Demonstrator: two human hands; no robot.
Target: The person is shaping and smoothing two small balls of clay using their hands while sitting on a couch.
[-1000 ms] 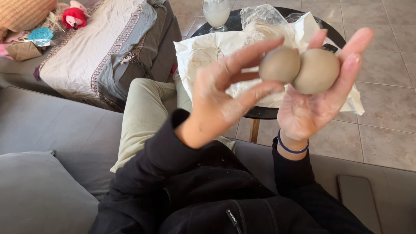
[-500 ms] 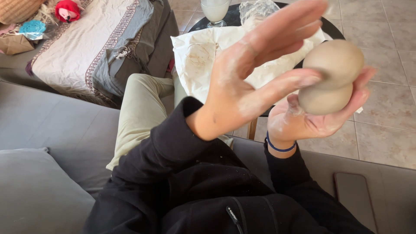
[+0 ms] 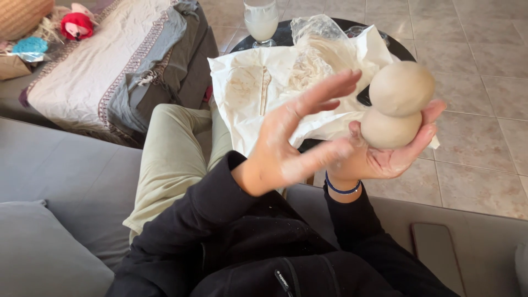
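Two balls of pale clay were in view, one stacked on the other and touching it; the upper clay ball (image 3: 402, 88) sat on top of the lower clay ball (image 3: 391, 129), and the pair was held up in front of the person's chest, above the edge of the round dark table (image 3: 404, 52). The right hand (image 3: 393, 151) cupped the lower ball from beneath and behind, palm up, fingers curled loosely round it and the thumb at its left side; the upper ball rested only on the lower one, with one fingertip near its right flank. The left hand (image 3: 291, 140) was spread flat and empty, four fingers and the thumb extended, just left of the balls and apart from them; its skin was dusted with pale clay. One blue band (image 3: 341, 188) circled the right wrist; both sleeves were black.

On the table lay one sheet of white paper (image 3: 250, 91) smeared with clay, one crumpled clear plastic bag (image 3: 316, 36) on it, and one glass of milky water (image 3: 260, 21) at the far edge. The person sat on a grey sofa (image 3: 71, 176), with one leg in light trousers (image 3: 170, 159) stretched toward the table; one striped blanket (image 3: 104, 71) lay beyond, and one red soft toy (image 3: 76, 25) sat at the far left by one woven basket (image 3: 22, 14); the floor was beige tile (image 3: 484, 93).
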